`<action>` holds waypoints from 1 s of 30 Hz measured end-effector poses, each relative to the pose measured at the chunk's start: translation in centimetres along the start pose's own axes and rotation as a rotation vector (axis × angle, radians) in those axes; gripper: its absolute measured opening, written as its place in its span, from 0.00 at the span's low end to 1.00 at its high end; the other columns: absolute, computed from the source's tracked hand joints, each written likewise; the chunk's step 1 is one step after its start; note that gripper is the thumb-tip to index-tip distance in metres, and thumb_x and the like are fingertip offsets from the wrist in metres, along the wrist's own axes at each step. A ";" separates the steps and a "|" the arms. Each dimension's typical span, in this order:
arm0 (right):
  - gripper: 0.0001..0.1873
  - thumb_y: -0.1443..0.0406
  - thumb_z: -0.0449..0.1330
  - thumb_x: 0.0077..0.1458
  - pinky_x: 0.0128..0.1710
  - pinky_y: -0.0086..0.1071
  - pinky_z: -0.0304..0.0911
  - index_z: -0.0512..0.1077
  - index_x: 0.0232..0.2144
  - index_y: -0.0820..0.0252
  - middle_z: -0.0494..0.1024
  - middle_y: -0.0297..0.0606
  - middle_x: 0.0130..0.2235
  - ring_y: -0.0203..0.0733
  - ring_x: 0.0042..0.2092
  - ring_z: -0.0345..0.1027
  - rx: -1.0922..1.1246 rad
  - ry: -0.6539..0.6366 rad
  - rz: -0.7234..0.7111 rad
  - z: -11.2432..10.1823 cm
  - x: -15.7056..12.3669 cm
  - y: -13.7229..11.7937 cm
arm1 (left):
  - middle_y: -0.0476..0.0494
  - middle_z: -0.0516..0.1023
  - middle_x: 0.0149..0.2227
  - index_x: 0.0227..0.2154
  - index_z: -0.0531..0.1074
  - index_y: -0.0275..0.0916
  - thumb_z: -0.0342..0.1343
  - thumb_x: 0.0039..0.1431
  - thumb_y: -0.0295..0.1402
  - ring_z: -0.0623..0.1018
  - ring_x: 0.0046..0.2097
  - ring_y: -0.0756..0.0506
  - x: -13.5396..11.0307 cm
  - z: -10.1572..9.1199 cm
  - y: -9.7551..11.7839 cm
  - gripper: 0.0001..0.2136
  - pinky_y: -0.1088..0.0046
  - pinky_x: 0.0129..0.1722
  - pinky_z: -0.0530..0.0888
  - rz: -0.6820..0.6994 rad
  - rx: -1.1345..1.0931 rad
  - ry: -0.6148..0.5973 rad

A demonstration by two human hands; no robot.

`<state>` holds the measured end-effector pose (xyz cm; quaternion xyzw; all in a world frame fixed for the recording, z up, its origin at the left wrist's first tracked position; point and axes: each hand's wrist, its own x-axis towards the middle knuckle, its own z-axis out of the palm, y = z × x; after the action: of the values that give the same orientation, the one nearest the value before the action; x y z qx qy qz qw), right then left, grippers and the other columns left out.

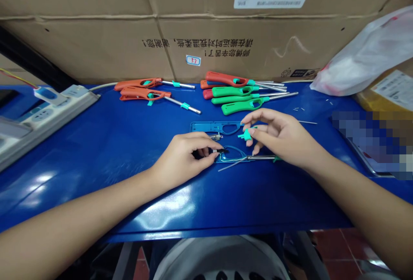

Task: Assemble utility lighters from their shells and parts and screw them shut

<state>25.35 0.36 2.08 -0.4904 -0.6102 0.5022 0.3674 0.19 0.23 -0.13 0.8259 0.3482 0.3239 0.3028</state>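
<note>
Between the fingertips of my left hand (pixel 183 155) is a small black part (pixel 220 151), pinched at the handle of an opened blue lighter half (pixel 237 158). A thin wire lies in that half, and a metal tube (pixel 261 157) runs from it to the right. My right hand (pixel 277 136) pinches a small turquoise trigger piece (pixel 246 135) just above. Behind both hands lies the other blue shell half (pixel 209 127), its right end partly covered by my right fingers. A small metal part (pixel 216 136) shows beside my left fingers.
Orange lighters (pixel 142 93) lie at the back left, and a pile of green and red lighters (pixel 241 93) at the back middle. A power strip (pixel 48 114) stands left. A cardboard box (pixel 193 35) walls the back; a plastic bag (pixel 364 52) and tablet-like device (pixel 361 155) are right.
</note>
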 end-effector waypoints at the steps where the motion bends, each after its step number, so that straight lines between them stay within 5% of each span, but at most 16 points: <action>1: 0.15 0.59 0.69 0.54 0.27 0.33 0.76 0.73 0.41 0.59 0.76 0.38 0.41 0.37 0.33 0.74 0.028 -0.002 0.006 0.0 0.0 -0.1 | 0.45 0.83 0.37 0.41 0.84 0.38 0.63 0.60 0.25 0.78 0.30 0.53 0.0 0.0 0.0 0.09 0.80 0.32 0.76 -0.003 0.002 -0.004; 11: 0.21 0.59 0.77 0.44 0.40 0.36 0.78 0.74 0.36 0.59 0.76 0.34 0.36 0.36 0.36 0.73 0.182 -0.059 0.072 0.6 0.1 0.5 | 0.43 0.79 0.40 0.46 0.82 0.38 0.60 0.63 0.26 0.79 0.32 0.51 -0.2 -0.1 0.0 0.11 0.76 0.33 0.76 -0.025 0.035 -0.059; 20: 0.19 0.53 0.73 0.50 0.19 0.25 0.63 0.75 0.34 0.61 0.73 0.31 0.26 0.30 0.23 0.64 -0.026 -0.038 0.079 0.6 0.0 0.3 | 0.44 0.78 0.39 0.44 0.83 0.38 0.60 0.64 0.25 0.80 0.37 0.51 -0.2 0.0 -0.1 0.09 0.75 0.40 0.77 0.033 0.062 -0.045; 25: 0.21 0.55 0.70 0.54 0.25 0.29 0.72 0.74 0.44 0.60 0.74 0.32 0.27 0.36 0.28 0.71 0.059 -0.106 0.103 0.6 0.1 0.5 | 0.45 0.77 0.37 0.47 0.82 0.36 0.61 0.64 0.23 0.79 0.37 0.50 -0.3 -0.1 0.0 0.11 0.75 0.41 0.76 0.039 0.115 -0.039; 30: 0.15 0.56 0.67 0.57 0.27 0.29 0.68 0.77 0.41 0.60 0.76 0.35 0.29 0.35 0.29 0.69 -0.059 -0.120 0.113 0.8 -0.1 0.2 | 0.45 0.76 0.36 0.47 0.82 0.34 0.60 0.64 0.23 0.78 0.37 0.50 -0.4 0.0 0.2 0.10 0.74 0.40 0.76 0.089 0.166 -0.039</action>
<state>24.69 0.06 1.76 -0.5037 -0.6169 0.5326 0.2866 0.01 -0.23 -0.07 0.8690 0.3307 0.2909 0.2255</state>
